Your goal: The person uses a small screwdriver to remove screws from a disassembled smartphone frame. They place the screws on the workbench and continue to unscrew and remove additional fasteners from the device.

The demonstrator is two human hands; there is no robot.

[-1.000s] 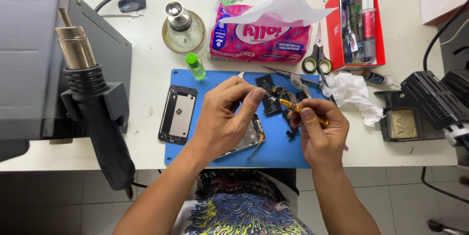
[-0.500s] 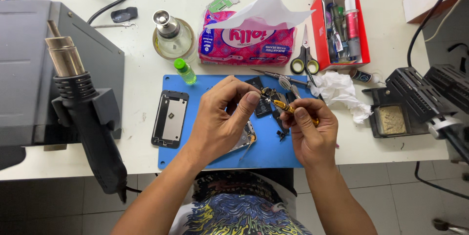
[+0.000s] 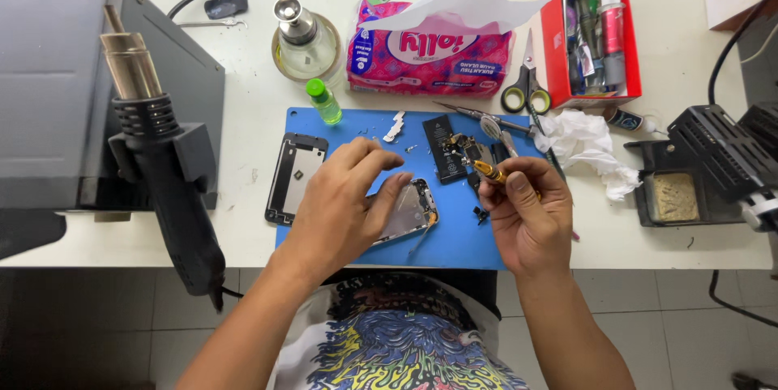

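Left hand: your left hand [image 3: 340, 212] has dropped from the parts cluster, fingers loosely spread, steadying the opened silver phone chassis [image 3: 408, 210] under its fingertips.
Right hand: your right hand [image 3: 527, 216] stays pinched on the yellow-handled screwdriver [image 3: 491, 171], tip just beyond the fingertips.
Meaning: work likely shifts to the chassis.

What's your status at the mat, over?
Left hand steadying opened phone on blue mat. Right hand gripping screwdriver. Battery and back cover lie alongside.
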